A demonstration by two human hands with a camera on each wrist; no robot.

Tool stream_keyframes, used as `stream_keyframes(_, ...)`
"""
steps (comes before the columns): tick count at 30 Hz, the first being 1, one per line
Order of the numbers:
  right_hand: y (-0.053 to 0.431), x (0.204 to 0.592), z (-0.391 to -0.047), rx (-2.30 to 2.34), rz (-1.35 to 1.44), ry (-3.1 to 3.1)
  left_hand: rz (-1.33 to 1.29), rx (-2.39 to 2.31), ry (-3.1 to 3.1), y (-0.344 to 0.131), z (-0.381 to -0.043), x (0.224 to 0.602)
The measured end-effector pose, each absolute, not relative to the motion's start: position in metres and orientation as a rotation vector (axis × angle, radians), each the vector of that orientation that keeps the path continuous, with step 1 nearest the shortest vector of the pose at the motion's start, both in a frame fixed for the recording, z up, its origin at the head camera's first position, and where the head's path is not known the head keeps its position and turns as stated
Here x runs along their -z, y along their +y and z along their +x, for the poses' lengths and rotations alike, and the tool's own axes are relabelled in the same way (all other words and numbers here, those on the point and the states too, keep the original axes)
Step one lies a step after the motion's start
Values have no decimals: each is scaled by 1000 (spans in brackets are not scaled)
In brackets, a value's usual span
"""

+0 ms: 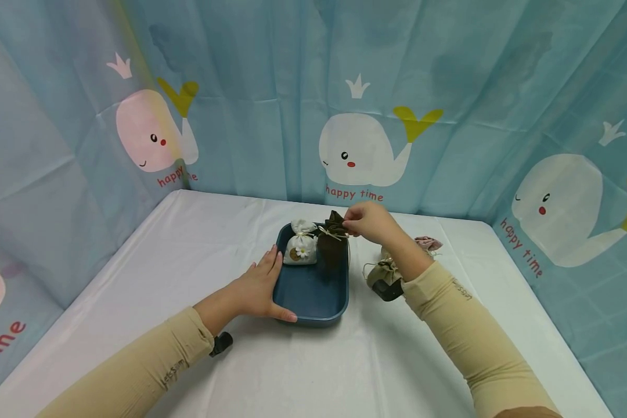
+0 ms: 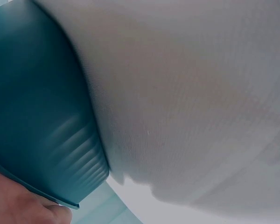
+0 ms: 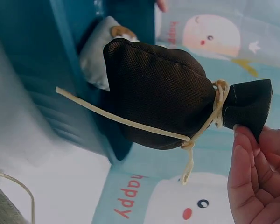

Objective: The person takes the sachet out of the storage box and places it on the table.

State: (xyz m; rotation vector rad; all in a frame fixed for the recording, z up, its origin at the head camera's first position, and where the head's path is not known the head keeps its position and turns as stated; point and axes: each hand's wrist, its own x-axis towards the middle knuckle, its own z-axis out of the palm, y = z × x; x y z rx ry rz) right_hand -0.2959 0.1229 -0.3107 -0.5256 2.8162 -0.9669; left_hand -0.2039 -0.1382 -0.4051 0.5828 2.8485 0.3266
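Observation:
My right hand (image 1: 372,222) pinches the gathered top of a dark brown drawstring pouch (image 3: 156,91) between thumb and fingers. The pouch hangs over the far right part of a blue rectangular tub (image 1: 313,299), its cream cord tied round the neck with a loose end trailing. Inside the tub, at the far left, sits a white drawstring pouch (image 1: 301,247) with a daisy and a brown patch. My left hand (image 1: 256,288) lies spread along the tub's left side, fingers straight at the rim and thumb at the near left corner.
Right of the tub, partly behind my right forearm, lie a green drawstring pouch (image 1: 384,271) and a pinkish one (image 1: 428,244). A white cloth (image 1: 230,371) covers the table. Blue whale-print curtains (image 1: 261,116) stand at the back and sides.

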Motion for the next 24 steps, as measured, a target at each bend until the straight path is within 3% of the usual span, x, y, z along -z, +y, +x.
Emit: stream_keyframes(24,157,281,-274,1216,-471,2820,575,-336,2850,-137,-203,403)
